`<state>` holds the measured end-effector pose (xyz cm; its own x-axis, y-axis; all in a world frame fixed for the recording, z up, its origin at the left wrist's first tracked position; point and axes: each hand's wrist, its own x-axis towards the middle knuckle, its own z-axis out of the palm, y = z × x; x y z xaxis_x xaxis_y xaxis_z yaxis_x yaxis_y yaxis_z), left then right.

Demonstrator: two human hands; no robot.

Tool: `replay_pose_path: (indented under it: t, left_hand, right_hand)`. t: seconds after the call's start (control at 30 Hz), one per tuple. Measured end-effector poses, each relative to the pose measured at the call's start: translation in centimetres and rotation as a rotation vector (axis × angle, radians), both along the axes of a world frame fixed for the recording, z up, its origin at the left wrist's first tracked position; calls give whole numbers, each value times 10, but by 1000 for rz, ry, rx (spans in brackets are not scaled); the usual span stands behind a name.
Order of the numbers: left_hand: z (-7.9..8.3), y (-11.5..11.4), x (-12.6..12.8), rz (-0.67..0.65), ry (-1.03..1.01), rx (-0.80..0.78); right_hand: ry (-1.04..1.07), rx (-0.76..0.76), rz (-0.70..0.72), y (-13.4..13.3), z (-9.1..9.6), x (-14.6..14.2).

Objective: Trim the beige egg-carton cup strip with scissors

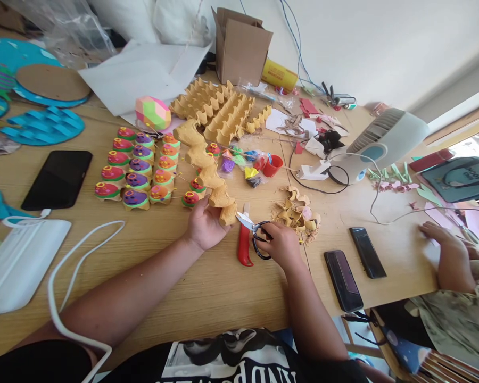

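Left grip (207,229) on a bumpy yellow-brown paper-pulp strip (208,173), right grip (285,247) on silver scissors with black loop handles (259,230)

The left grip is clamped on the low part of the strip. The strip is held over the light wooden worktop (207,298), leaning, with its low end right by the tips of the scissors; I can't tell if they touch. The right grip is wrapped round the loop handles.

I think the strip is very light and a bit stiff, but easy to squash or tear. It looks dry and rough, so it should not slip much. A soft pinch on a big hump seems best, well back from the blades.

Its humps and dips look like little hills in a row. Big yellow-brown egg trays (231,119) with pointy bumps lie behind it. Rows of red, purple and orange painted cups (136,181) sit to the left. A smooth red-handled knife (245,247) lies near the scissors, and curly torn scraps (291,215) lie in a heap to the right.
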<state>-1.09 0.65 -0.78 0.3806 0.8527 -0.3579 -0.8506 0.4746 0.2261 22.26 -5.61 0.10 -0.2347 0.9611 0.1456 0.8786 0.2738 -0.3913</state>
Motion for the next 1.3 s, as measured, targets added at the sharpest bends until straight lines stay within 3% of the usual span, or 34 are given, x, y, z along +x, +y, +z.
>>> replay_pose_path:
  t: [0.73, 1.03, 1.3]
  left_hand:
    - [2, -1, 0, -10, 0, -31]
    - [0, -3, 2, -38, -8, 8]
    - [2, -4, 4, -42, -9, 10]
  right_hand:
    - [-67, 37, -16, 0, -6, 1]
    - [189, -112, -161, 1, 0, -2]
    - [154, -91, 1, 0, 6, -12]
